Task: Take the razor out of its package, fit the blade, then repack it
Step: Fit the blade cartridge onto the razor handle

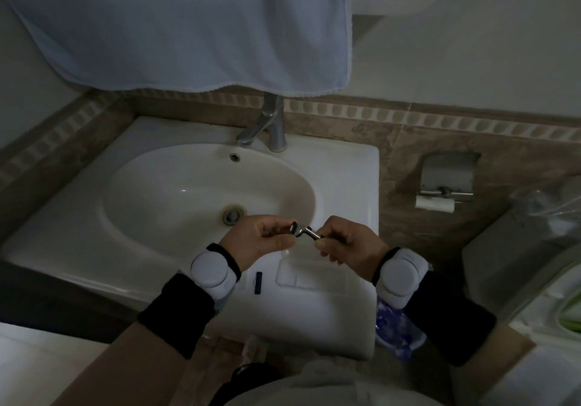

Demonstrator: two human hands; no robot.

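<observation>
Over the front right of the white sink (94, 232), both hands meet. My right hand (347, 245) grips the metal razor handle (309, 232), its head end pointing left. My left hand (261, 237) pinches a small dark blade cartridge (294, 227) right at the handle's tip; whether the two are joined I cannot tell. On the sink ledge below the hands lies the clear plastic package (309, 275). A small black piece (258, 282) lies on the ledge just left of the package.
A chrome tap (270, 126) stands at the back of the basin and a drain (233, 216) sits just behind my left hand. A pale towel (188, 28) hangs above. A toilet-paper holder (445, 185) is on the right wall, a blue-patterned bag (396, 327) under my right wrist.
</observation>
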